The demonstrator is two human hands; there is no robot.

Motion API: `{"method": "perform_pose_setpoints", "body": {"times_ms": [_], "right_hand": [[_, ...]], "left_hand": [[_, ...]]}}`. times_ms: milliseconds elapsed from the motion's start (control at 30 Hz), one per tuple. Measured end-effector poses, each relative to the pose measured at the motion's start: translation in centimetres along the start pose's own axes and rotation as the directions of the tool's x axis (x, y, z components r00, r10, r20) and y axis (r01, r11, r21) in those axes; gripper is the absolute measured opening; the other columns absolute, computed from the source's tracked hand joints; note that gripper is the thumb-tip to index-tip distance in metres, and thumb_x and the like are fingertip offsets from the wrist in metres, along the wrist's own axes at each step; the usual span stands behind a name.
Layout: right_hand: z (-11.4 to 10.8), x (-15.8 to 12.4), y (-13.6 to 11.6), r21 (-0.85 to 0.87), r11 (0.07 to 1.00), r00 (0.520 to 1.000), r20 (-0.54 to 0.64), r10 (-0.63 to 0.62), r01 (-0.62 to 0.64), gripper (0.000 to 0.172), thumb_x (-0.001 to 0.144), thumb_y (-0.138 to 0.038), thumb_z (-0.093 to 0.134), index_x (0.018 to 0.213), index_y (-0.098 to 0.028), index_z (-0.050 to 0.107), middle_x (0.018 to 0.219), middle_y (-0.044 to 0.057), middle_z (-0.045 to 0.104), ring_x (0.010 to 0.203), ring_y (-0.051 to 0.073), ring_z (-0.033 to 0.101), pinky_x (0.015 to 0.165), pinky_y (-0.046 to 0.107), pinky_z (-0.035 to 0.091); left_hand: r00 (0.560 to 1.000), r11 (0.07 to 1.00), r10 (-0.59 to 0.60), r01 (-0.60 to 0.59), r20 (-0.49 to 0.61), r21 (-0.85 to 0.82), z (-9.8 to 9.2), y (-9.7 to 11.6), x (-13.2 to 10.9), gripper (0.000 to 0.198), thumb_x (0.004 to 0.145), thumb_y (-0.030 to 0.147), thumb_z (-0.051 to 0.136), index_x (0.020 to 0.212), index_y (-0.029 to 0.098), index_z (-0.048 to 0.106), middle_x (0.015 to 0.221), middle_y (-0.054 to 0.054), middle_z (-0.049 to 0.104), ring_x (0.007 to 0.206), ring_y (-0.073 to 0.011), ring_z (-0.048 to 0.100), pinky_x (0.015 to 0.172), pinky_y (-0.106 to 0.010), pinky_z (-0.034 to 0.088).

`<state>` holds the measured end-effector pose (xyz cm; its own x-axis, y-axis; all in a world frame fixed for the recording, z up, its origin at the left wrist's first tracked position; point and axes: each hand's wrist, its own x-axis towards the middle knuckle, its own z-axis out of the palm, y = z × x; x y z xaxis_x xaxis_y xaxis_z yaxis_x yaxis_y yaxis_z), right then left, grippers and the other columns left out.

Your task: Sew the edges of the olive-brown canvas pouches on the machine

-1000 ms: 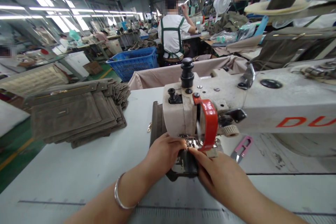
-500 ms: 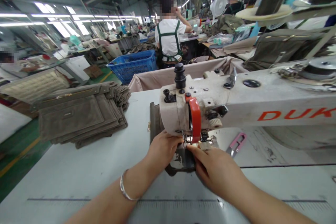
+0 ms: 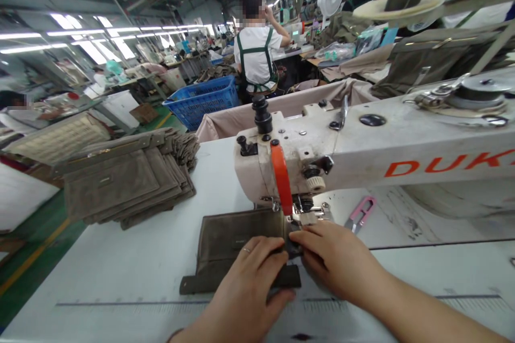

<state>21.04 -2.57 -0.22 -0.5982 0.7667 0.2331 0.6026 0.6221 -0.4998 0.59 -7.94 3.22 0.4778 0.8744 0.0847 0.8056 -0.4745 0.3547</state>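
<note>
A grey-brown fabric panel [image 3: 223, 230] with a small label lies flat under the head of the sewing machine [image 3: 354, 150], a darker strip [image 3: 201, 284] along its near edge. My left hand [image 3: 257, 273] rests on the panel's right part, fingers bent, thumb near the strip's right end. Just right of the presser foot, my right hand [image 3: 330, 252] has its fingertips pressed together at the panel's right edge. The orange guard [image 3: 281, 177] hangs in front of the needle area and partly hides it.
Stacked grey-brown panels [image 3: 120, 177] lie on the table's left. Pink-handled snips [image 3: 361, 214] are right of the foot. Behind are a blue basket [image 3: 203, 102], a pinkish cloth-lined trough [image 3: 229, 118] and a seated person [image 3: 255, 56]. A ruler scale [image 3: 132, 304] marks the front.
The panel has turned and now spreads left of the needle. My left hand has moved back from the needle onto it. My right hand stays by the foot. The view has shifted slightly.
</note>
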Motion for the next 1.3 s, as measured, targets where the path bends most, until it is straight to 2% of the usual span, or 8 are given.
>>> {"method": "perform_pose_setpoints", "body": {"times_ms": [200, 333, 467, 567, 700, 900, 1100, 1300], "right_hand": [[-0.4, 0.0, 0.1, 0.007, 0.999, 0.998, 0.037, -0.049, 0.048, 0.038, 0.084, -0.011, 0.051, 0.118, -0.022, 0.064, 0.09, 0.006, 0.062, 0.083, 0.023, 0.058, 0.072, 0.035, 0.046], [-0.5, -0.1, -0.1, -0.007, 0.998, 0.997, 0.054, -0.054, 0.054, 0.035, 0.084, -0.012, 0.051, 0.114, -0.022, 0.066, 0.09, 0.006, 0.062, 0.083, 0.023, 0.058, 0.072, 0.035, 0.046], [-0.6, 0.0, -0.3, 0.013, 1.0, 0.998, 0.068, -0.016, 0.015, 0.031, 0.085, -0.013, 0.05, 0.111, -0.021, 0.064, 0.093, 0.006, 0.062, 0.088, 0.024, 0.057, 0.076, 0.036, 0.045], [-0.7, 0.2, -0.3, -0.022, 1.0, 0.996, 0.089, -0.006, 0.008, 0.035, 0.086, -0.014, 0.048, 0.119, -0.021, 0.06, 0.092, 0.006, 0.06, 0.085, 0.024, 0.056, 0.073, 0.036, 0.044], [-0.8, 0.3, -0.1, -0.061, 0.996, 0.988, 0.149, -0.047, 0.057, 0.029, 0.086, -0.016, 0.048, 0.111, -0.023, 0.062, 0.09, 0.005, 0.06, 0.083, 0.023, 0.054, 0.072, 0.036, 0.042], [-1.0, -0.1, -0.1, -0.034, 0.997, 0.988, 0.141, -0.058, 0.063, 0.021, 0.085, -0.015, 0.05, 0.099, -0.022, 0.064, 0.09, 0.005, 0.059, 0.084, 0.023, 0.054, 0.074, 0.036, 0.042], [-0.7, -0.3, -0.2, -0.024, 0.998, 0.992, 0.118, -0.049, 0.052, 0.039, 0.085, -0.009, 0.049, 0.12, -0.021, 0.058, 0.097, 0.007, 0.061, 0.09, 0.023, 0.057, 0.08, 0.038, 0.047], [-0.4, -0.3, 0.1, -0.06, 0.996, 0.993, 0.103, -0.057, 0.064, 0.034, 0.086, -0.01, 0.046, 0.114, -0.02, 0.061, 0.095, 0.008, 0.062, 0.087, 0.025, 0.059, 0.077, 0.04, 0.049]], "left_hand": [[0.993, 0.999, 0.001, 0.005, -0.115, 0.054, 0.5, 0.1, -0.3, 0.04, 0.071, 0.021, 0.082, 0.105, 0.015, 0.062, 0.1, -0.009, 0.064, 0.092, -0.03, 0.06, 0.087, -0.056, 0.053], [0.989, 0.999, 0.034, -0.04, -0.142, -0.036, 0.6, 0.3, -0.1, 0.024, 0.075, 0.017, 0.078, 0.094, 0.018, 0.062, 0.091, -0.005, 0.063, 0.082, -0.0247, 0.059, 0.079, -0.048, 0.054], [0.984, 0.997, 0.012, -0.026, -0.18, -0.075, 0.5, 0.4, 0.0, 0.023, 0.076, 0.017, 0.077, 0.093, 0.019, 0.062, 0.095, -0.005, 0.064, 0.09, -0.0263, 0.058, 0.079, -0.046, 0.054], [0.981, 0.996, 0.026, -0.041, -0.195, -0.077, 0.7, 0.2, -0.3, 0.026, 0.078, 0.015, 0.075, 0.098, 0.019, 0.059, 0.115, -0.009, 0.062, 0.108, -0.0289, 0.056, 0.091, -0.048, 0.052], [0.986, 0.997, 0.076, -0.078, -0.147, -0.008, 1.0, -0.1, -0.6, 0.024, 0.083, 0.017, 0.069, 0.105, 0.017, 0.056, 0.132, -0.012, 0.057, 0.121, -0.0299, 0.052, 0.1, -0.05, 0.05], [0.982, 0.985, 0.164, -0.159, -0.093, 0.064, 0.7, 0.4, 0.1, 0.018, 0.088, 0.021, 0.062, 0.104, 0.014, 0.059, 0.125, -0.014, 0.063, 0.116, -0.0286, 0.059, 0.098, -0.045, 0.054], [0.951, 0.982, 0.191, -0.181, -0.242, 0.061, 2.2, 0.8, 0.1, 0.015, 0.091, 0.022, 0.053, 0.099, 0.012, 0.063, 0.103, -0.012, 0.07, 0.099, -0.0261, 0.067, 0.091, -0.041, 0.059], [0.946, 0.982, 0.189, -0.184, -0.263, 0.043, 2.7, 0.9, 0.2, 0.015, 0.089, 0.02, 0.055, 0.098, 0.011, 0.064, 0.103, -0.012, 0.069, 0.099, -0.0264, 0.066, 0.091, -0.041, 0.059]]}}
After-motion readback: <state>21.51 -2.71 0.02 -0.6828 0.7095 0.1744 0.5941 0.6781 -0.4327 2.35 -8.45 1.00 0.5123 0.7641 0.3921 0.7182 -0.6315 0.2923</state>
